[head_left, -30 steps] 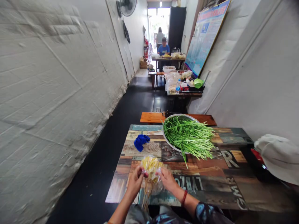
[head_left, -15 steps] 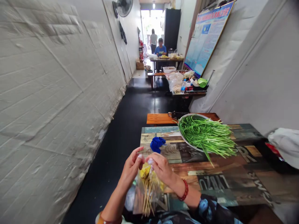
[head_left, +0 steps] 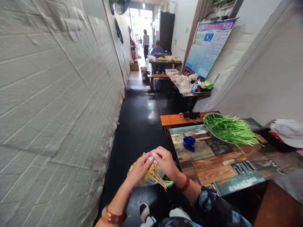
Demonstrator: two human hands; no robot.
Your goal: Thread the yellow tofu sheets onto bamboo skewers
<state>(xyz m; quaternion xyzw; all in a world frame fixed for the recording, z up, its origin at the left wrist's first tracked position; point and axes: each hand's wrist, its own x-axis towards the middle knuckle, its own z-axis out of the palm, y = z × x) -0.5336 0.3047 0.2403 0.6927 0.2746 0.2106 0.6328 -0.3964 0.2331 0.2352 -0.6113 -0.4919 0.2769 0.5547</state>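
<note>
My left hand (head_left: 141,167) and my right hand (head_left: 166,163) meet in front of me, fingers closed and touching at the tips. Between and below them hangs a clear plastic bag (head_left: 145,182), pinched at its top. Wooden skewers (head_left: 160,180) slant down to the right, with yellow food at their upper ends. Something green shows low at the bag's right side. The exact grip on the bag is partly hidden by my fingers.
Right of my hands stands a patterned table (head_left: 208,165) holding a blue cloth (head_left: 189,143) and a bowl of long green stalks (head_left: 230,129). An orange bench (head_left: 174,119) lies behind it. A white brick wall (head_left: 59,110) runs along the left. Two people are farther back.
My hands have come together, and the bag with the skewers has swung off the table edge to over the floor. The view has turned left, so the table sits farther right.
</note>
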